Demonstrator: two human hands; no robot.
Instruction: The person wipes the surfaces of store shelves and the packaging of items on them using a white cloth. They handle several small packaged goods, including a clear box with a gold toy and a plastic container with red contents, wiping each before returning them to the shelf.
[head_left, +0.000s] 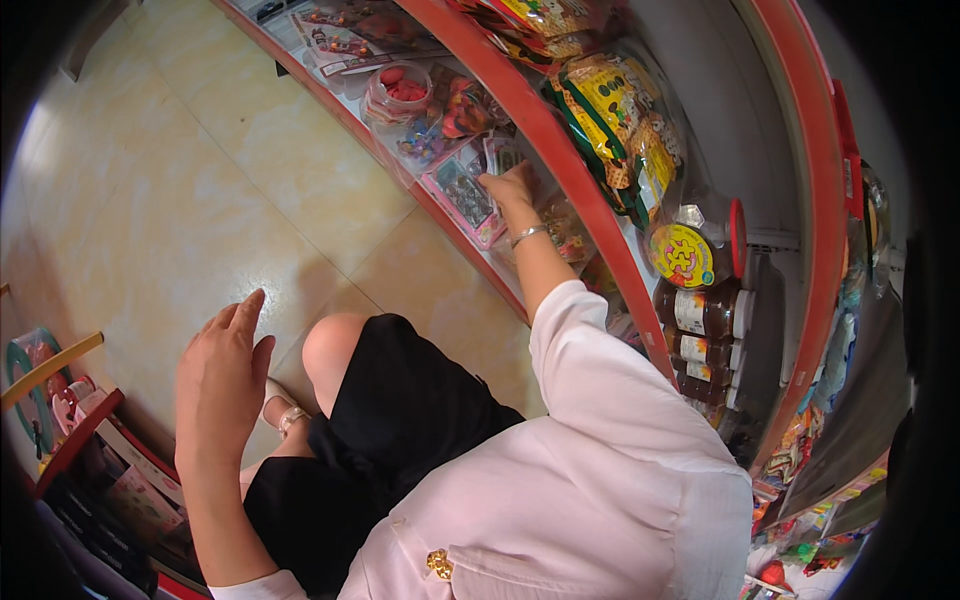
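Note:
My right hand (510, 189) reaches under a red shelf edge into the lowest shelf, a metal bracelet at its wrist. Its thumb lies against flat packaged goods (504, 152); the fingertips are partly hidden, so a firm hold cannot be made out. Just left of it lies a pink-edged flat package (466, 196) with a clear front. Beyond are a clear plastic jar (397, 90) with red contents and clear bags with colourful small items (421, 142). My left hand (225, 360) hovers above the tiled floor, holding nothing, thumb apart from the fingers.
Yellow snack bags (622, 127), a round jar with a yellow label (682, 255) and several dark jars (691, 311) fill the shelf above. Red shelf edges (570, 172) curve close to my right arm. At lower left stands another red-edged rack (82, 442) with goods. My bent knee (334, 345) is between.

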